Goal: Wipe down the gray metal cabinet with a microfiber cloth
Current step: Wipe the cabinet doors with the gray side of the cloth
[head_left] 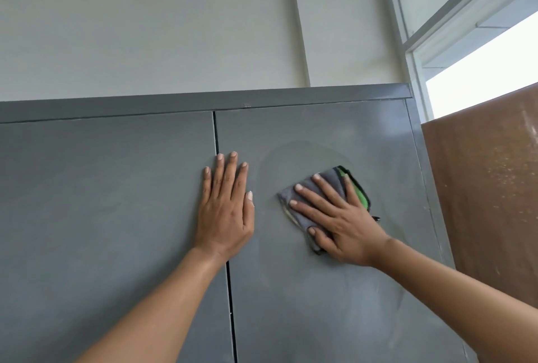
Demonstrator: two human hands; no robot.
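The gray metal cabinet (116,202) fills the lower view, its two doors meeting at a dark vertical seam. My left hand (225,205) lies flat with straight fingers across that seam near the top. My right hand (337,217) presses a folded gray microfiber cloth (302,196) with a green edge against the upper part of the right door, fingers spread over it. A faint curved wipe mark arcs around the cloth on the door.
A pale wall (145,28) rises behind the cabinet top. A white window frame (413,65) with bright daylight stands at the upper right. A rusty brown panel (489,188) adjoins the cabinet's right side.
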